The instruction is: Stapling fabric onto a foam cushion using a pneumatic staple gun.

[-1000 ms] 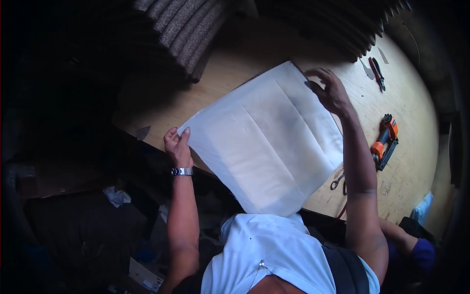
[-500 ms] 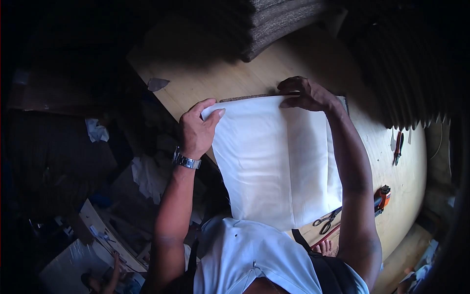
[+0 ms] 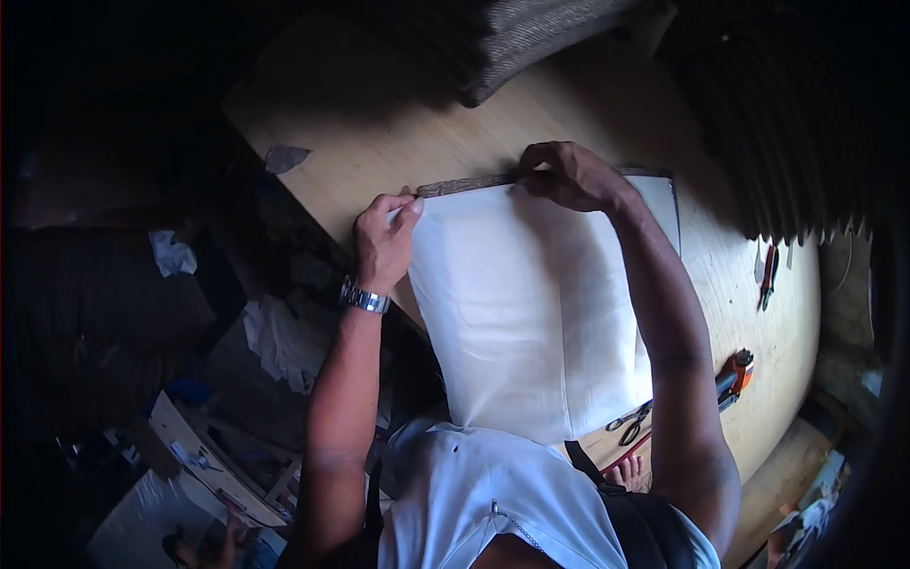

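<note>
A white sheet [image 3: 502, 313], apparently cloth, lies over a brown textured piece [image 3: 464, 186] on a pale wooden table [image 3: 398, 142], with its near end against my shirt. The brown piece shows as a strip along the sheet's far edge and at its far right corner. At the far left corner, my left hand [image 3: 384, 245] pinches the sheet between thumb and fingers. My right hand [image 3: 573, 175] bends over the far edge, right of the middle, with thumb and fingertips closed on the edge of the sheet. Its fingers partly hide what lies between them.
Right of the sheet are scissors [image 3: 629, 425], an orange-and-black tool [image 3: 737, 372] and pliers [image 3: 769, 278]. Brown ribbed material is piled at the far right [image 3: 787, 180] and far side [image 3: 550, 43]. A dark scrap [image 3: 286, 158] lies far left. Another person [image 3: 223, 550] appears lower left.
My right hand has shifted left along the far edge and its fingers have closed. My left hand has tightened its pinch at the corner. More of the brown strip shows.
</note>
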`<state>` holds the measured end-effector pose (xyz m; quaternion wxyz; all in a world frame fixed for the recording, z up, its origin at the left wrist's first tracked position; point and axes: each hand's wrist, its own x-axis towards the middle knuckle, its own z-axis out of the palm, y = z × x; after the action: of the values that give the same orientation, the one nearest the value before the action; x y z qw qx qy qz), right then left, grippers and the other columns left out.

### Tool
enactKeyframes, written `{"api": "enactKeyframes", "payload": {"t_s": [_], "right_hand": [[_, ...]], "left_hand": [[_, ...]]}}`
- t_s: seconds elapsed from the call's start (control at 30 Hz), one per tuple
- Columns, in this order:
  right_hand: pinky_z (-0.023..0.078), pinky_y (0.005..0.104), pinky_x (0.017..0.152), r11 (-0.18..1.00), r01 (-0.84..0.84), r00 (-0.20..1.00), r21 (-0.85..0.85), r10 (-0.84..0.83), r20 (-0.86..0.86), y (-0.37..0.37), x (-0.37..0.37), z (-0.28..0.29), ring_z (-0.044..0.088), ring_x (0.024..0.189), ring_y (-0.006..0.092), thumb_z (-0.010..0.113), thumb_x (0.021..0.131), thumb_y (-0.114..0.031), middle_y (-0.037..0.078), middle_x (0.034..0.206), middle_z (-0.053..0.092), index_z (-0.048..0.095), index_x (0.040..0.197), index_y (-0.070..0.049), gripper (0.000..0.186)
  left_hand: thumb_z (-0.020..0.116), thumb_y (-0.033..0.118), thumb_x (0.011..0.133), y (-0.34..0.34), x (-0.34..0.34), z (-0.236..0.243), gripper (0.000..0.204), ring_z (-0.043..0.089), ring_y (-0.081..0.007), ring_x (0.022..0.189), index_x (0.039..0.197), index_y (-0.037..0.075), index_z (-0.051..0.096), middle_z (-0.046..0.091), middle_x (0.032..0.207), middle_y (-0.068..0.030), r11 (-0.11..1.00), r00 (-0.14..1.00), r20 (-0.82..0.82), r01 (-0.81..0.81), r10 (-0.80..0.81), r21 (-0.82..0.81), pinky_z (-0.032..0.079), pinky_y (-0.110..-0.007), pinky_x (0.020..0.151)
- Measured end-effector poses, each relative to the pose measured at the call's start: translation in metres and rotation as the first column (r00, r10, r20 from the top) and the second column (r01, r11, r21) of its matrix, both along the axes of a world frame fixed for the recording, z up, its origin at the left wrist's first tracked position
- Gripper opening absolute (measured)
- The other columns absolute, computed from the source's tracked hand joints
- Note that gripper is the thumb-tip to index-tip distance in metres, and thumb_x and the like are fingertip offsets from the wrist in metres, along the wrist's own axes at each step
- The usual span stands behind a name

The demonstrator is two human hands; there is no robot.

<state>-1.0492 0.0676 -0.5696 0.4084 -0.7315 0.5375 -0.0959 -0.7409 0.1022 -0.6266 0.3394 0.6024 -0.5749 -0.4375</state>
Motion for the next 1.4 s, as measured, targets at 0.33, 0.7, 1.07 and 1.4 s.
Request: {"api": "enactKeyframes", "payload": {"t_s": [0.33, 0.7, 1.07, 1.4], "right_hand": [[0.053, 0.0508, 0.085, 0.95, 0.048, 0.983, -0.308, -0.1, -0.157, 0.02, 0.037, -0.025, 0.069, 0.098, 0.0399, 0.068, 0.091, -0.054, 0.019, 0.096, 0.072, 0.066, 0.107, -0.008, 0.049], [0.055, 0.0417, 0.093, 0.972, -0.029, 0.998, -0.233, 0.042, 0.053, 0.008, 0.065, -0.008, 0.068, 0.104, 0.0312, 0.074, 0.091, -0.025, 0.011, 0.112, 0.07, 0.068, 0.118, -0.008, 0.032], [0.048, 0.0408, 0.102, 0.898, -0.326, 0.938, -0.295, 0.345, 0.013, -0.014, 0.095, 0.004, 0.062, 0.112, 0.0293, 0.075, 0.088, -0.019, 0.009, 0.118, 0.069, 0.074, 0.101, -0.005, 0.019], [0.048, 0.0371, 0.103, 0.948, -0.196, 0.812, 0.249, 0.015, 0.583, -0.019, 0.081, 0.016, 0.062, 0.122, 0.021, 0.081, 0.088, -0.013, 0.009, 0.111, 0.075, 0.077, 0.095, -0.001, 0.014]], "left_hand": [[0.066, 0.003, 0.096, -0.004, -0.004, 0.002, 0.009, 0.072, -0.0227, 0.096, 0.094, -0.003, 0.06, 0.076, 0.107, -0.0185, 0.968, 0.999, -0.039, 0.025, -0.036, -0.25, 0.056, -0.033, 0.087], [0.075, 0.017, 0.094, -0.003, 0.005, -0.014, 0.022, 0.072, -0.0192, 0.091, 0.093, -0.004, 0.067, 0.077, 0.1, -0.0171, 0.997, 0.986, -0.164, -0.031, 0.02, -0.068, 0.056, -0.033, 0.083], [0.067, 0.018, 0.1, -0.01, 0.029, 0.016, 0.019, 0.067, -0.0159, 0.076, 0.103, -0.001, 0.068, 0.072, 0.085, -0.0091, 0.965, 0.964, -0.082, 0.244, -0.251, -0.093, 0.053, -0.031, 0.07], [0.061, -0.003, 0.093, 0.0, -0.022, -0.002, 0.018, 0.068, -0.025, 0.108, 0.107, 0.0, 0.07, 0.067, 0.119, -0.0155, 0.931, 0.957, -0.236, 0.078, -0.171, -0.357, 0.053, -0.034, 0.093]]}}
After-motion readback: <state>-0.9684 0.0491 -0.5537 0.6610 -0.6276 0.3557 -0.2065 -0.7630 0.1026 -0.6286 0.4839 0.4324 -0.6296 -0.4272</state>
